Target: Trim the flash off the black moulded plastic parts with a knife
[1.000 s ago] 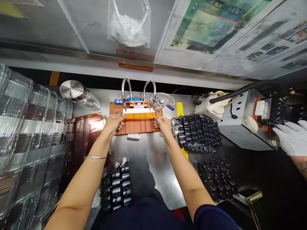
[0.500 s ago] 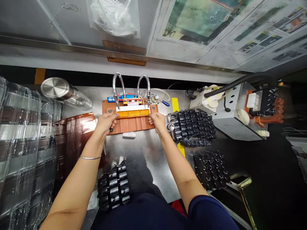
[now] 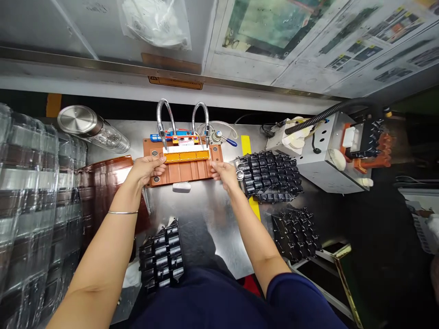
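An orange-brown fixture board [image 3: 185,176] lies on the steel table, and a narrow yellow-orange strip [image 3: 187,156] with a white bar along it rests across its top part. My left hand [image 3: 147,169] lies on the board's left side, its fingertips at the strip's left end. Whether those fingers grip the strip is hard to see. My right hand [image 3: 224,176] rests at the board's lower right, its fingers just below the strip's right end. Above the strip stand two chrome gooseneck holders [image 3: 164,121] with pointed tips.
Stacked clear plastic trays [image 3: 27,205] and brown trays [image 3: 103,192] fill the left. Rows of black parts lie to the right [image 3: 267,178], lower right [image 3: 293,235] and near me [image 3: 161,256]. A steel-lidded glass bottle [image 3: 91,128] stands behind; a grey machine box [image 3: 318,160] stands right.
My right hand has slid down from the strip's right end, and my left hand has shifted slightly left. The view has drifted, and the gloved hand at the right edge has gone.
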A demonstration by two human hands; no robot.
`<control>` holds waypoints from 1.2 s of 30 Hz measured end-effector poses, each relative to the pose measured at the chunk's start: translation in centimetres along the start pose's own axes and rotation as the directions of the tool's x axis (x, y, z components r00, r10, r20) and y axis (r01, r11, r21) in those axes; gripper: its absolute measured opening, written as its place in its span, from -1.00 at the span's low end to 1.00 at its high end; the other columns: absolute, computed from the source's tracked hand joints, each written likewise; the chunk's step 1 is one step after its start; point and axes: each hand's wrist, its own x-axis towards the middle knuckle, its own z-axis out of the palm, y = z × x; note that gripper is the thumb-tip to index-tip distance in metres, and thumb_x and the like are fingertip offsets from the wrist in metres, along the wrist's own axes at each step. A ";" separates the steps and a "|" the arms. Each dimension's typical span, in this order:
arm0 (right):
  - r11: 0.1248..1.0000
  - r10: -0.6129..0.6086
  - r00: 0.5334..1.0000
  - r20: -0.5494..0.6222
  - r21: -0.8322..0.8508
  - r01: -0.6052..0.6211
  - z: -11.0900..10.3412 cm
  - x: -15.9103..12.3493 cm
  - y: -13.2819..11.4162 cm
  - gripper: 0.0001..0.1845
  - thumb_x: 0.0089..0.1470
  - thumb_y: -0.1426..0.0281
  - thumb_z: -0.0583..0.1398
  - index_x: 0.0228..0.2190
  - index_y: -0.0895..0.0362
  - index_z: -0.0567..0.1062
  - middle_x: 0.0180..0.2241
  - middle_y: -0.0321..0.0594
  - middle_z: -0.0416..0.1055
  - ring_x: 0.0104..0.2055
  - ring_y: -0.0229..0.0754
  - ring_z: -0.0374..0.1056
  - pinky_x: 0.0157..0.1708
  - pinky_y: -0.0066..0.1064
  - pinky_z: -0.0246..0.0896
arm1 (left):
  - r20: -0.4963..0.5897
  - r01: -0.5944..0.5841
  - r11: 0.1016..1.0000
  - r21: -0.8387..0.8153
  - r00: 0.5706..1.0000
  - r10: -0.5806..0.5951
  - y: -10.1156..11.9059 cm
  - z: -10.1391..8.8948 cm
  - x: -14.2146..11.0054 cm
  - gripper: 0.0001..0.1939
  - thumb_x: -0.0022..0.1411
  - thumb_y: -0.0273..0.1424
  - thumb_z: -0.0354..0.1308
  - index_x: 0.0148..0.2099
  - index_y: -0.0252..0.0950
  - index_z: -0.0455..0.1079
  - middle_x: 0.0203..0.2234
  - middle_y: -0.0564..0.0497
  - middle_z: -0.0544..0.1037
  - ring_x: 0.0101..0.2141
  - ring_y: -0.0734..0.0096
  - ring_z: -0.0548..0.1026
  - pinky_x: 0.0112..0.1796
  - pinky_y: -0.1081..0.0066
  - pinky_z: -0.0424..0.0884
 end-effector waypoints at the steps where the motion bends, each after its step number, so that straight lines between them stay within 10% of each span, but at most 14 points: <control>1: 1.000 -0.011 1.000 0.026 -0.018 0.011 0.3 -2.1 1.2 -0.68 -0.10 0.21 0.33 -0.46 0.15 0.36 -0.59 -0.39 0.40 -0.64 -0.41 0.28 -0.68 -0.61 0.18 | 0.004 -0.007 1.000 -0.001 1.000 0.007 -0.2 -0.2 -0.4 -0.81 -0.04 -0.49 0.37 -0.50 -0.37 0.39 -0.69 0.05 0.49 -0.70 0.60 0.38 -0.66 0.61 0.33; 5: 0.984 0.016 0.975 0.222 -0.177 0.024 3.4 -12.3 9.2 -0.32 -0.46 0.22 0.47 -0.21 0.12 0.45 -0.37 -0.28 0.51 -0.53 -0.26 0.38 -0.50 -0.36 0.36 | -0.019 -0.050 0.999 0.017 0.999 0.050 -2.0 -0.8 -2.7 -0.83 0.20 -0.42 0.22 -0.43 -0.38 0.38 -0.63 0.10 0.48 -0.68 0.64 0.37 -0.63 0.61 0.32; 8: 0.810 -0.009 0.906 0.423 -0.528 0.255 5.4 -17.3 14.8 -0.01 -0.57 0.18 0.49 0.01 0.03 0.39 -0.03 -0.09 0.44 -0.07 0.08 0.42 -0.13 -0.12 0.37 | -0.030 -0.094 0.994 0.057 0.995 0.095 -4.1 -1.1 -4.4 -0.80 0.28 -0.36 0.14 -0.36 -0.37 0.38 -0.60 0.16 0.44 -0.66 0.64 0.35 -0.62 0.56 0.32; 11: 0.728 -0.122 0.883 0.454 -0.564 0.390 5.3 -17.8 16.2 -0.50 -0.23 0.28 0.39 -0.17 0.09 0.50 -0.25 -0.20 0.55 -0.22 -0.02 0.49 -0.26 -0.26 0.41 | -0.053 -0.193 0.976 0.104 0.979 0.199 -5.7 -1.9 -6.2 -0.80 0.23 -0.32 0.18 -0.37 -0.36 0.39 -0.60 0.14 0.45 -0.66 0.59 0.37 -0.60 0.52 0.35; 14: 0.695 -0.233 0.869 0.436 -0.550 0.462 3.2 -15.6 12.9 -0.77 0.03 0.42 0.19 -0.22 0.16 0.52 -0.40 -0.24 0.56 -0.37 -0.13 0.49 -0.38 -0.37 0.40 | -0.113 -0.354 0.918 0.180 0.919 0.377 -6.5 -3.0 -8.1 -0.78 0.20 -0.26 0.14 -0.32 -0.35 0.42 -0.56 0.04 0.51 -0.59 0.45 0.46 -0.53 0.41 0.42; 18: 0.554 -0.441 0.808 0.392 -0.589 0.588 0.9 -11.1 6.1 -0.54 0.05 0.40 0.18 0.02 0.15 0.43 0.02 -0.04 0.46 0.06 0.04 0.36 0.08 -0.11 0.24 | -0.152 -0.589 0.726 0.355 0.730 0.666 -6.8 -2.6 -10.1 -0.67 0.24 -0.19 0.04 -0.14 -0.32 0.46 -0.20 -0.17 0.57 -0.14 0.17 0.52 -0.13 0.17 0.44; 24: 0.107 -0.604 0.591 0.534 -0.681 0.724 2.8 -5.0 2.6 -0.59 0.19 0.53 0.01 0.03 0.16 0.44 0.15 -0.02 0.33 0.26 0.02 0.14 0.26 0.06 -0.12 | 0.190 -0.769 0.350 0.535 0.513 0.837 -7.3 1.1 -7.9 -0.81 0.15 -0.30 0.20 -0.19 -0.22 0.54 -0.09 -0.17 0.59 0.02 0.04 0.44 0.11 0.00 0.22; 29: 0.020 -0.600 0.572 0.560 -0.704 0.710 2.2 -2.0 2.0 -0.61 0.14 0.44 0.14 0.02 0.09 0.45 0.14 -0.11 0.35 0.26 -0.05 0.14 0.24 -0.08 0.01 | 0.305 -0.767 0.208 0.606 0.466 0.831 -6.9 2.2 -2.8 -0.81 0.22 -0.42 0.11 -0.16 -0.21 0.53 -0.05 -0.20 0.57 0.05 0.00 0.44 0.09 -0.07 0.24; 36: 0.071 -0.637 0.734 0.235 -0.930 0.360 -3.4 4.9 -4.7 -0.60 0.21 0.48 0.00 0.03 0.27 0.42 -0.01 0.22 0.40 0.04 0.14 0.25 -0.06 -0.04 0.23 | 0.321 -0.739 0.172 0.651 0.474 0.820 -6.8 2.8 0.0 -0.73 0.29 -0.34 0.04 -0.06 -0.22 0.50 0.04 -0.24 0.51 0.12 -0.07 0.38 0.11 -0.11 0.21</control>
